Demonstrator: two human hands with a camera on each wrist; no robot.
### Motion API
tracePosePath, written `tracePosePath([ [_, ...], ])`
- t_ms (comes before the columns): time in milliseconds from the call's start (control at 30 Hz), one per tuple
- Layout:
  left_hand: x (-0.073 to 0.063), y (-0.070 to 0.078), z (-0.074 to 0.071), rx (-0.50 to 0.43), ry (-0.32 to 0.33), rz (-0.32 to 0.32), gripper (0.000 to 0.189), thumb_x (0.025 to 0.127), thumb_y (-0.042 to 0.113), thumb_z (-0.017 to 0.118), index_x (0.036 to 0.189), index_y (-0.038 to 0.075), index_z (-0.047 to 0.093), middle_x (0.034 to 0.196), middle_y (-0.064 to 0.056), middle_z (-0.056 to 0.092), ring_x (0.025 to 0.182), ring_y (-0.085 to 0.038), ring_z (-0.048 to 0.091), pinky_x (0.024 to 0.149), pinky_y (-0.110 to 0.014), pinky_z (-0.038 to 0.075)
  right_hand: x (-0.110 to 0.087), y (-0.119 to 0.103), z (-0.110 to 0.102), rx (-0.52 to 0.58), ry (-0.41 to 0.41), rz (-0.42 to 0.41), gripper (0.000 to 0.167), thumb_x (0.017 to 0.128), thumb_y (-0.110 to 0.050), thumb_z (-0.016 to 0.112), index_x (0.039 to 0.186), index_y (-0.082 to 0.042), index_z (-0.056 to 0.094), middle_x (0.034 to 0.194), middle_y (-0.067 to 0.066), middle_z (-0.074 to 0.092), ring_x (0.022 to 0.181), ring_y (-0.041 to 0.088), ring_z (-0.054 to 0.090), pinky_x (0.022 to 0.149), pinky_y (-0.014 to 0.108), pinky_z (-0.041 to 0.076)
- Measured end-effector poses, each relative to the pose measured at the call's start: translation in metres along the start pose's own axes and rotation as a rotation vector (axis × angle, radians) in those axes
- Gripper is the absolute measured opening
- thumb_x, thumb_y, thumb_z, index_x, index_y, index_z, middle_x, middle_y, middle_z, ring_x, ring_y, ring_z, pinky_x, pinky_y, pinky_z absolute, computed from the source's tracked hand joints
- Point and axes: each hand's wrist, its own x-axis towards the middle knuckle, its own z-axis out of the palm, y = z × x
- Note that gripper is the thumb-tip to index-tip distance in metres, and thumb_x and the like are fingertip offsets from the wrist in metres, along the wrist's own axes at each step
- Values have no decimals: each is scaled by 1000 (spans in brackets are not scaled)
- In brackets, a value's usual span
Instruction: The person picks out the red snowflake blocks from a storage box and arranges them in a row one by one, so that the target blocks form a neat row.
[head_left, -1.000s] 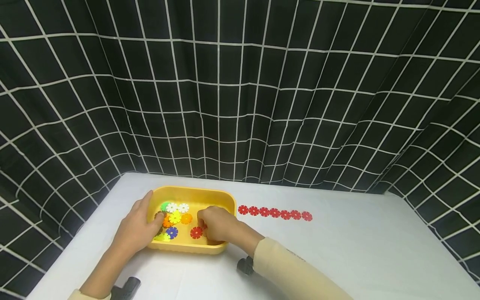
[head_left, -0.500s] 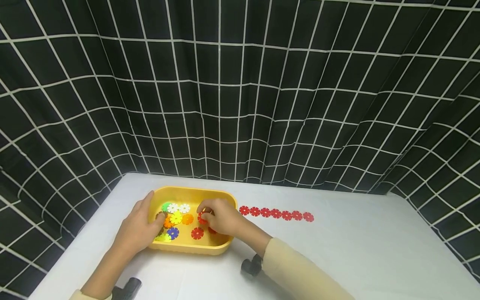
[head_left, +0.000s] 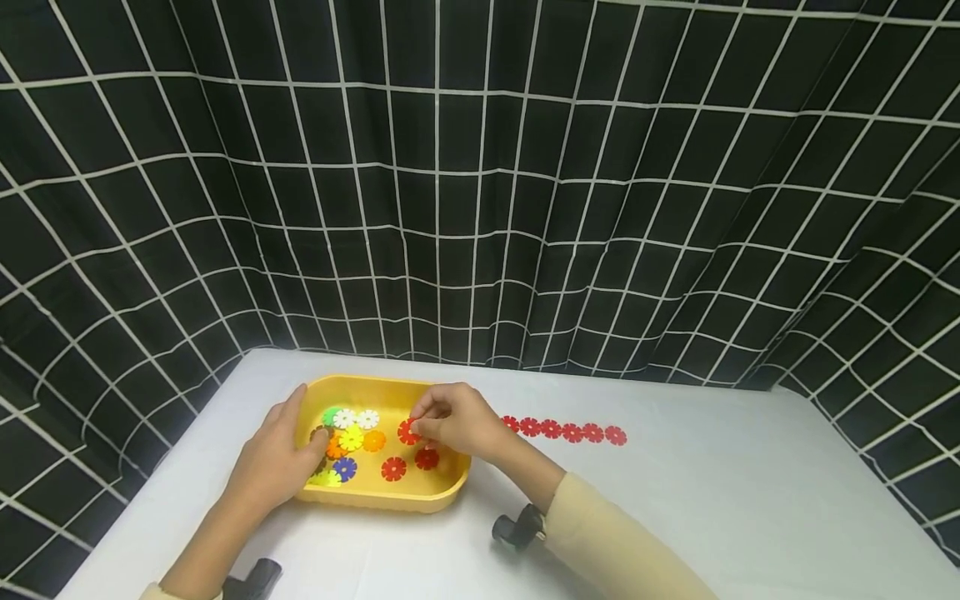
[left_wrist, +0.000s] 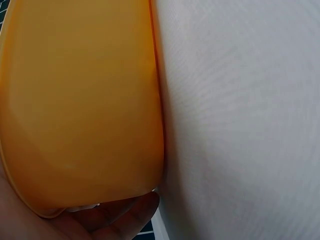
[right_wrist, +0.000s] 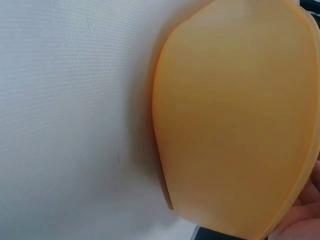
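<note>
A yellow plastic tray [head_left: 378, 498] stands on the white table with several notched, flower-shaped interlocking discs in it. My left hand [head_left: 272, 457] grips its left end, thumb over the rim and fingers along the outside; the left wrist view shows those fingers [left_wrist: 127, 220] at the end wall. Over the tray's right part, my right hand [head_left: 463, 423] pinches a red interlocking disc [head_left: 407, 432] between thumb and fingertips. Two more red discs lie below it, one a red disc [head_left: 393, 469] and the other a red disc [head_left: 427, 458]. A blue disc [head_left: 344, 468] lies left of them.
Right of the tray, a row of red discs [head_left: 572, 432] runs along the table, its left end hidden by my right hand. Yellow, orange, white and green discs crowd the tray's left half. A dark curtain [head_left: 480, 208] with white grid lines hangs behind the table [head_left: 712, 500].
My right hand has lifted from the tray's floor with a red disc and moved slightly right and up, uncovering another red disc. The left hand has stayed on the tray.
</note>
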Motion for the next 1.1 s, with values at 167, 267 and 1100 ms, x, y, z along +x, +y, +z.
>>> tracePosePath([
  [167, 0, 0, -1, -3, -2, 4, 81, 97, 31, 57, 158, -3, 15, 145, -35, 36, 123, -55, 46, 99, -72, 38, -1, 1, -4, 48, 15, 39, 5, 88, 4, 73, 91, 1, 71, 75, 6, 68, 68, 30, 70, 69, 39, 62],
  [267, -1, -1, -1, -2, -1, 8, 80, 97, 31, 56, 158, -3, 16, 146, -35, 35, 125, -57, 44, 99, -73, 37, -2, 0, -5, 75, 20, 47, 5, 88, 6, 70, 92, 2, 71, 76, 8, 68, 67, 29, 70, 70, 41, 62],
  [1100, 1, -3, 1, 2, -10, 4, 82, 97, 32, 57, 158, -2, 14, 146, -35, 35, 126, -56, 44, 100, -72, 37, -10, 6, -17, 140, 40, 105, 13, 90, 6, 63, 94, 2, 75, 81, 9, 72, 70, 24, 72, 71, 31, 61],
])
